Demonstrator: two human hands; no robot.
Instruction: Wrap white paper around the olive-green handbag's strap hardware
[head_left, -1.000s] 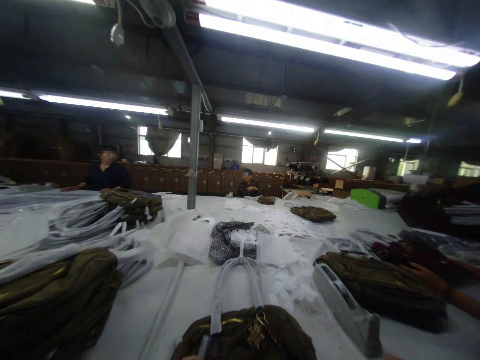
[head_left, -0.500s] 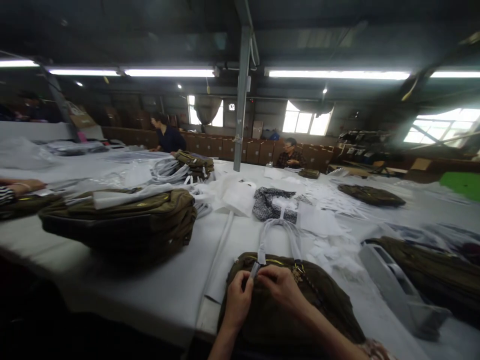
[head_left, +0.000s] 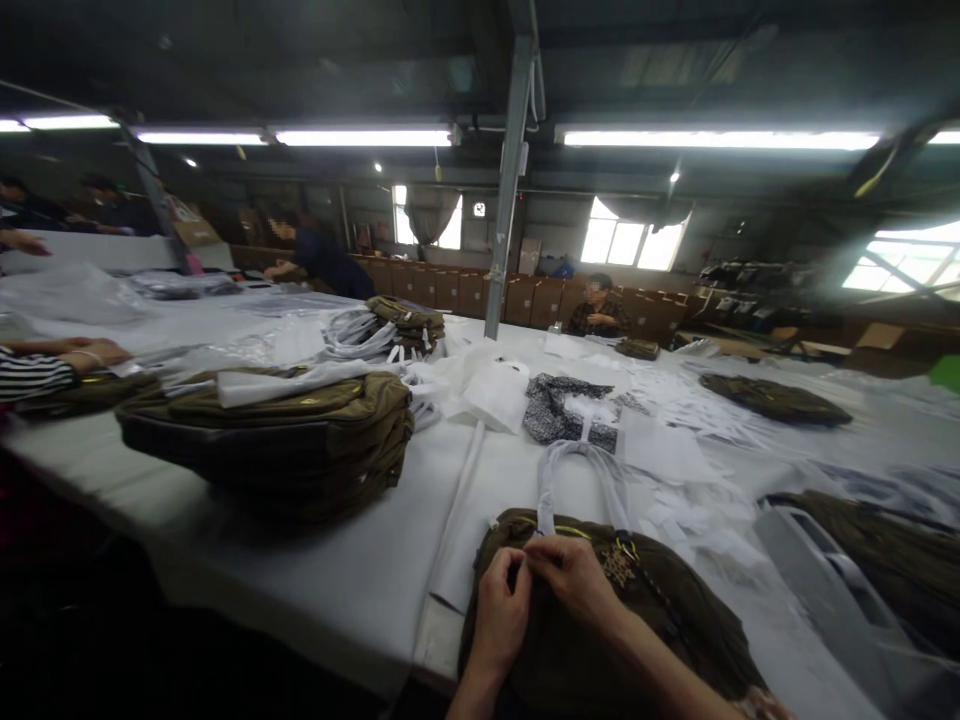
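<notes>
White worktable (head_left: 337,590) | left hand (head_left: 501,615) and right hand (head_left: 574,578), fingertips pinched together on olive bag (head_left: 675,640) top edge | wrapped handles (head_left: 577,480) just beyond | stacked bags (head_left: 285,430) left

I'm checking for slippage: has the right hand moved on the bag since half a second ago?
No. The right hand stays by the gold charm at the top edge of the bag; only the view shifted.

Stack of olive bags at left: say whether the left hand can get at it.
Probably yes: only table and a flat white strip lie between the left hand and the stack of olive bags, though that hand is busy pinching at the near bag.
</notes>
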